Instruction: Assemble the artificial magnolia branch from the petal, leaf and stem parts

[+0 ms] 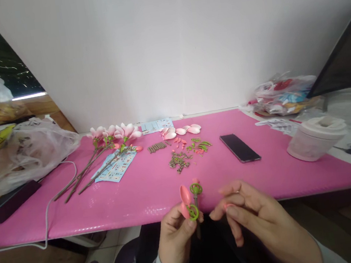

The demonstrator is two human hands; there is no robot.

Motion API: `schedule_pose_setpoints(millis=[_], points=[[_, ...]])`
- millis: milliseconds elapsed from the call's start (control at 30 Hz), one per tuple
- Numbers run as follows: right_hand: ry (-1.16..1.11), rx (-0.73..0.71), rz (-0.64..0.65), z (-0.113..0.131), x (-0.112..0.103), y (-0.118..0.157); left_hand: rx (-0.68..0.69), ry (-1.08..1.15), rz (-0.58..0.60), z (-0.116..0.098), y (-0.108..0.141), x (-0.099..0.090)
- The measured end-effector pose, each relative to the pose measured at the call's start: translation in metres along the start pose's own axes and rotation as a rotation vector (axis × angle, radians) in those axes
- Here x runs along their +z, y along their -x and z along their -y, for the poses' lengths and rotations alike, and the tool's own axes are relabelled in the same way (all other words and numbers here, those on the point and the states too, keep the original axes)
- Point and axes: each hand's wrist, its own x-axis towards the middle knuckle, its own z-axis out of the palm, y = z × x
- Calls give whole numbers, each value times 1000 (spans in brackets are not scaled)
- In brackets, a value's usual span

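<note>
Near the front edge of the pink mat, my left hand (pixel 177 238) holds a small plastic flower piece, with a green ring (pixel 193 212) and coral petals (pixel 185 195) above the thumb. Beside it, a brown stem with a green ring top (pixel 196 188) stands upright from the same fingers. To the right and apart from it, my right hand (pixel 249 210) pinches a tiny coral piece (pixel 228 205) between thumb and finger. Its other fingers are loosely curled.
Pink flowers on stems (pixel 126 132) lie at left over an instruction sheet (pixel 115 167). Loose petals (pixel 180 131), green parts (pixel 203 145) and brown pieces (pixel 179 161) lie mid-mat. A phone (pixel 239 147) and a white-lidded container (pixel 315 139) are to the right.
</note>
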Motion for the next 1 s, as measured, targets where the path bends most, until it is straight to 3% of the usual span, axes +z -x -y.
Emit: schedule_pose_setpoints(millis=[267, 467, 700, 1000], points=[[169, -20, -18, 1, 2, 0, 101, -109, 37, -2, 4, 1], [6, 173, -31, 2, 14, 5, 222, -200, 69, -12, 5, 10], [-6, 176, -35, 11, 20, 5, 331, -368, 94, -18, 8, 11], [-2, 164, -36, 6, 19, 8, 467, -528, 127, -25, 9, 13]])
